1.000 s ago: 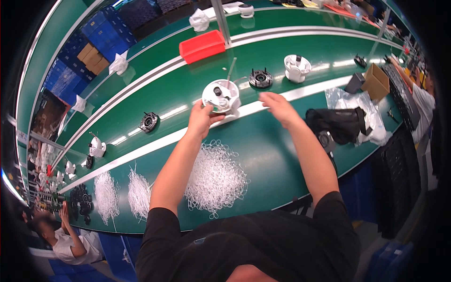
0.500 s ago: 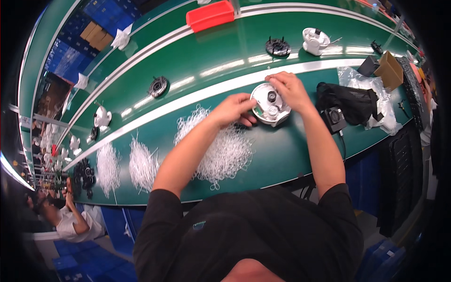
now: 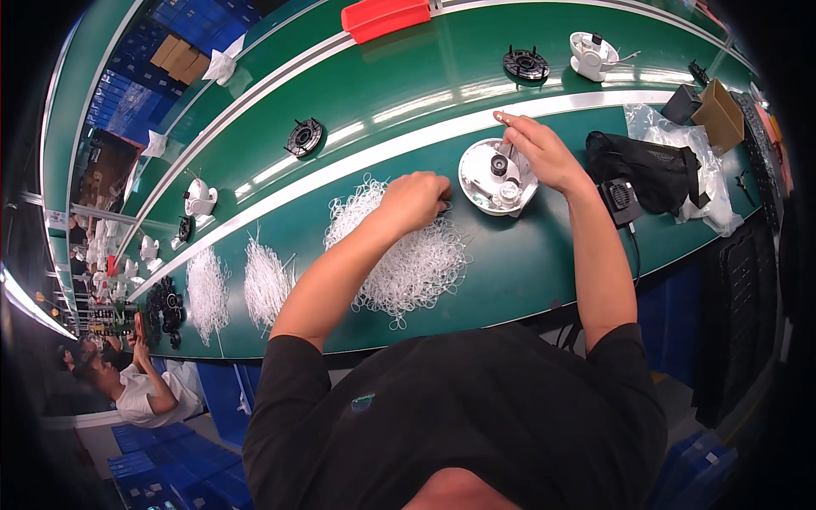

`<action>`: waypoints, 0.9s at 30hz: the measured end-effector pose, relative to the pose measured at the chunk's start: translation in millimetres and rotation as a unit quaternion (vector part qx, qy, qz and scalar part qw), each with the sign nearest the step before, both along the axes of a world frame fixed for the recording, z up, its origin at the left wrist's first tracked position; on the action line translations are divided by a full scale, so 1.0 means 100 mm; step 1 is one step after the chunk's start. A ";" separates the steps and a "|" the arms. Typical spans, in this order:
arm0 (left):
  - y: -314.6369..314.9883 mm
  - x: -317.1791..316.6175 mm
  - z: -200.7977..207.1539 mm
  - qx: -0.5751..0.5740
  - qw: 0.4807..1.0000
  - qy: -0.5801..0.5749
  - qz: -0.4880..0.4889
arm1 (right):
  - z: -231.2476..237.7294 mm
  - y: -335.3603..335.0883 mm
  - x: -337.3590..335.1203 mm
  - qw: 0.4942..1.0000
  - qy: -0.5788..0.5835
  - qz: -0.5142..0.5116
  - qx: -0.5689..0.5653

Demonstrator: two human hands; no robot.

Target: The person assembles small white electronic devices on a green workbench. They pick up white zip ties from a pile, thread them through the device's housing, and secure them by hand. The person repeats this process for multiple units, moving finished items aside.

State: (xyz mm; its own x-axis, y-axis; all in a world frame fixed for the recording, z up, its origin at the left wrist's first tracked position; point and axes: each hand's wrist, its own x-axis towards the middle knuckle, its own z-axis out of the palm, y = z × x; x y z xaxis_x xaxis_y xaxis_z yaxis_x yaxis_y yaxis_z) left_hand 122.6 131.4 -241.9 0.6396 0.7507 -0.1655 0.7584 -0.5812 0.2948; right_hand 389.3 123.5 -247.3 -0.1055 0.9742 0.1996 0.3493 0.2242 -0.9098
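A round white plastic housing (image 3: 478, 195) lies on the green bench, its inner side up, with a black round part (image 3: 499, 163) in it. My right hand (image 3: 544, 155) is over its far right rim, index finger stretched past the edge and thumb bent in. A thin dark strand shows beneath the thumb; what the fingertips pinch is too small to name. To the left, my left hand (image 3: 415, 201) is closed over a large heap of white looped ties (image 3: 408, 276), apart from the housing. Its curled fingers hide whatever they hold.
Two smaller bundles of white ties (image 3: 208, 293) lie left. Black round bases (image 3: 303, 137) and a white fan-like body (image 3: 591, 58) stand beyond the white rail. A black mesh bag (image 3: 642, 174), a dark boxy device (image 3: 621, 201) and clear plastic lie right. A red bin (image 3: 387, 19) stands far back.
My left hand has let go of the housing and moved left onto the heap of ties. My right hand has risen off the rim. The whole view has shifted slightly.
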 end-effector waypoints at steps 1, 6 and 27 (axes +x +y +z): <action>-0.01 0.01 -0.01 -0.002 1.000 0.013 -0.002 | 0.01 -0.01 0.01 1.000 -0.013 0.002 0.009; 0.00 0.01 -0.01 -0.020 1.000 -0.009 0.010 | 0.05 -0.05 -0.01 0.998 0.035 -0.014 -0.041; 0.37 0.29 0.20 -0.192 0.793 -0.553 0.169 | 0.18 0.03 -0.22 0.999 -0.033 -0.002 0.012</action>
State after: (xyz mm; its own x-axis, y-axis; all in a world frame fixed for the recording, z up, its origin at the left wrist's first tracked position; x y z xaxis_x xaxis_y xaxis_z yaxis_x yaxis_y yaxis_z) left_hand 151.1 168.2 -221.5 0.3266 0.9400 0.0984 0.0057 -0.1061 0.9943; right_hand 367.6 127.0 -229.3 -0.1154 0.9695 0.2164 0.4102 0.2449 -0.8785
